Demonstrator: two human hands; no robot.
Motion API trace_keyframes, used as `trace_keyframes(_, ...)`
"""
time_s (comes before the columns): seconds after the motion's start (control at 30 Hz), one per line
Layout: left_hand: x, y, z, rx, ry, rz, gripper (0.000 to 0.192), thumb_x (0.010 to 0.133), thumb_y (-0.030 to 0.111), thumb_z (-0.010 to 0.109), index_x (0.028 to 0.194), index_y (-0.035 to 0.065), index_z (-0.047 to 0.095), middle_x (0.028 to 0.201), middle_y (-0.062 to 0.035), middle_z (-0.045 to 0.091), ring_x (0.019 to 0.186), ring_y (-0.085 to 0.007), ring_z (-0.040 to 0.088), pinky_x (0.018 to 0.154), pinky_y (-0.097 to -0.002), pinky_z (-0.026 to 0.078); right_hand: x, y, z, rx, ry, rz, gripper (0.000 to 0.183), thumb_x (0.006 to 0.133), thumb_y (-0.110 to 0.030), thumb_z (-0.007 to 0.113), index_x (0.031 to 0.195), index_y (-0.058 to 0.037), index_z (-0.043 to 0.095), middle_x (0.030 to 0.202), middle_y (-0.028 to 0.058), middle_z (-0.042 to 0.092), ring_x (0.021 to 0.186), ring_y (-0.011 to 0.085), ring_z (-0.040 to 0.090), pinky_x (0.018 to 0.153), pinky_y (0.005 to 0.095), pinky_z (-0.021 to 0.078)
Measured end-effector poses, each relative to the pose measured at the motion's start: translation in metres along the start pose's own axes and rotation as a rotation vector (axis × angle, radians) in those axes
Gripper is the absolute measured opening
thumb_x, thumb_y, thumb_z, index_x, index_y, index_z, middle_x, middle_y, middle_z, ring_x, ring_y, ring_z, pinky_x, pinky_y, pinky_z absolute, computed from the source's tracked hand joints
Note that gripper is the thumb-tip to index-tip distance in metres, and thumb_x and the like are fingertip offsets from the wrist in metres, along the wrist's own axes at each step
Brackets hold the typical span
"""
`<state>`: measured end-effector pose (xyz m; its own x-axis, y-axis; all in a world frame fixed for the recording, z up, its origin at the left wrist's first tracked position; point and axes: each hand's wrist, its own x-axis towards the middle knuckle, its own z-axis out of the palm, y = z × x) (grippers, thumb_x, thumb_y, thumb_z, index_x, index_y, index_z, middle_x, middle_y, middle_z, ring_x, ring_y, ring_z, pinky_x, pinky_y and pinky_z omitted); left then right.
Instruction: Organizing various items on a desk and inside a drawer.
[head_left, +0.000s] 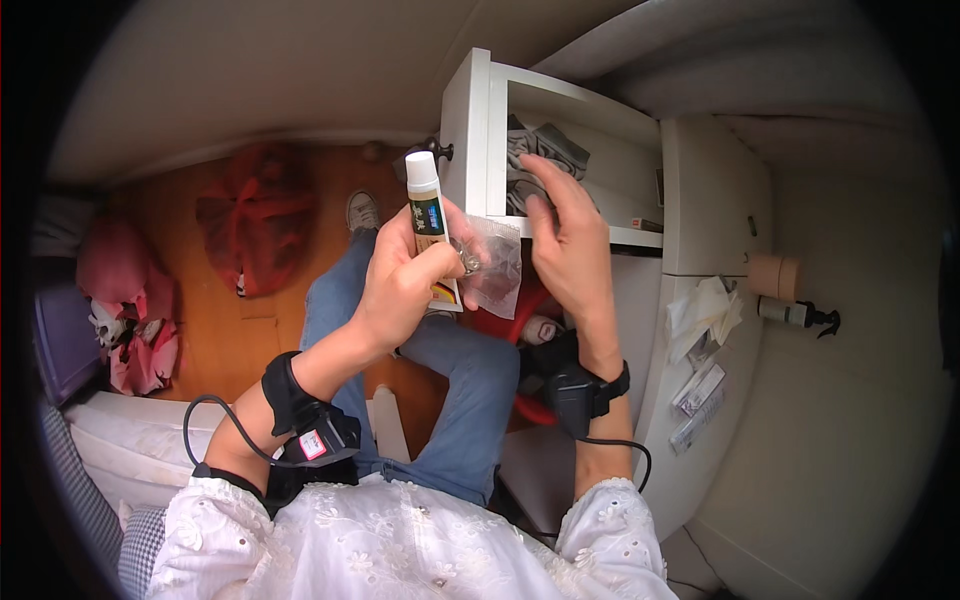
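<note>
My left hand (401, 281) grips a white-capped squeeze tube (427, 214) with a dark and beige label that bears writing. Pressed in the same hand are a small clear plastic packet (499, 270) and a shiny little metal item (469, 262), too small to name. My right hand (566, 240) holds nothing; its thumb and fingers are apart, over the front edge of an open white drawer (574, 79). Grey folded fabric (547, 150) lies inside that drawer, partly hidden behind the right fingers. A small box (646, 224) sits near the drawer's right corner.
On the white cabinet top (652, 390) at right are crumpled tissues (701, 315), small packages (699, 390), a spray bottle (784, 310) and a peach-coloured container (772, 276). A red plastic bag (255, 217) and a pink bag (124, 277) rest on the wooden floor (255, 352). My legs (457, 382) are below.
</note>
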<state>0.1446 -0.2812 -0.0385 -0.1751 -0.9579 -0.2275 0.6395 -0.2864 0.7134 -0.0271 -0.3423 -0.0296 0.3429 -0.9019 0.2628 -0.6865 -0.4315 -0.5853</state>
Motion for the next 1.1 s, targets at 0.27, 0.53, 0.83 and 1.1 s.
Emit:
trace_keyframes(0.27, -0.002, -0.003, 0.0, -0.005, 0.009, -0.009, 0.019, 0.07, -0.003, 0.044, 0.089, -0.0002, 0.044, 0.08, -0.0123, 0.057, 0.058, -0.0184, 0.057, 0.054, -0.0304, 0.049, 0.039, 0.091, -0.056, -1.008, -0.581, 0.502, 0.025, 0.08, -0.019, 0.054, 0.088, 0.0007, 0.067, 0.09, 0.0234, 0.063, 0.089, 0.038, 0.061, 0.08, 0.0401, 0.0484)
trace_keyframes(0.53, -0.014, 0.004, 0.003, -0.012, 0.007, -0.004, 0.016, 0.076, 0.0, 0.045, 0.092, 0.0006, 0.045, 0.084, -0.0098, 0.057, 0.062, -0.0163, 0.057, 0.056, -0.0297, 0.05, 0.056, 0.092, -0.045, -0.886, -0.886, 0.515, 0.034, 0.081, -0.024, 0.049, 0.091, 0.0039, 0.065, 0.096, 0.0236, 0.062, 0.092, 0.0392, 0.059, 0.083, 0.041, 0.0471)
trace_keyframes(0.83, -0.022, 0.004, 0.0, -0.009, 0.025, -0.051, 0.016, 0.076, 0.001, 0.046, 0.092, 0.0001, 0.045, 0.085, -0.0095, 0.056, 0.066, -0.0149, 0.058, 0.059, -0.03, 0.054, 0.051, 0.099, -0.086, -0.417, -0.401, 0.395, 0.028, 0.067, -0.003, 0.067, 0.095, -0.003, 0.065, 0.091, 0.0176, 0.066, 0.086, 0.03, 0.064, 0.076, 0.0374, 0.0497)
trace_keyframes(1.1, -0.026, 0.006, 0.001, 0.012, 0.035, -0.085, 0.018, 0.077, 0.001, 0.046, 0.094, 0.0004, 0.044, 0.087, -0.0101, 0.056, 0.07, -0.0157, 0.058, 0.061, -0.0312, 0.055, 0.037, 0.098, -0.062, -0.61, -0.392, 0.241, 0.034, 0.069, -0.005, 0.069, 0.102, -0.0006, 0.061, 0.092, 0.0197, 0.064, 0.089, 0.0298, 0.062, 0.079, 0.0374, 0.0479)
